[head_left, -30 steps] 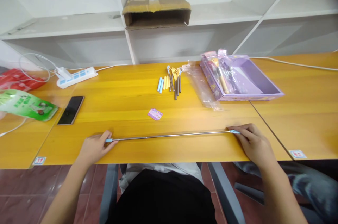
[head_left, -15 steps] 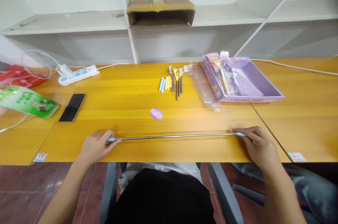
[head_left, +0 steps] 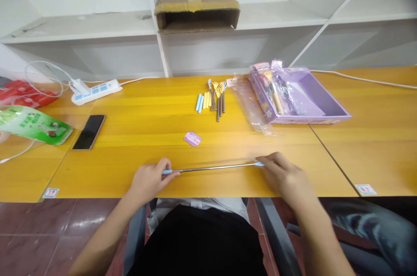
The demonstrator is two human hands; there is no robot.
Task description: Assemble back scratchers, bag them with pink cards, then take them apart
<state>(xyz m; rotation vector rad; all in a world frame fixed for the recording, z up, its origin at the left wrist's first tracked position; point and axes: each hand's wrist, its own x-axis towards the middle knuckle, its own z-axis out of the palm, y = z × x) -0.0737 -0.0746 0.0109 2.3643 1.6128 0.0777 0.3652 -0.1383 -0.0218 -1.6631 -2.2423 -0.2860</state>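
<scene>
A thin metal telescopic rod (head_left: 213, 167) with light blue ends lies crosswise just above the yellow table (head_left: 146, 128), near its front edge. My left hand (head_left: 148, 182) pinches its left blue end. My right hand (head_left: 286, 178) pinches the right blue end. Both hands are closed on the rod. Further back lies a small pink tag (head_left: 192, 139), and beyond it a row of blue, yellow and grey little tools (head_left: 213, 98).
A purple tray (head_left: 329, 109) with packaged items and a clear plastic bag (head_left: 249, 102) sits back right. A phone (head_left: 89, 132), a green packet (head_left: 34, 125), a red packet (head_left: 22, 96) and a power strip (head_left: 96, 91) lie at left. A cardboard box (head_left: 197, 9) rests on the white shelf.
Both hands have moved toward each other, and the rod between them is now much shorter than it was a second ago.
</scene>
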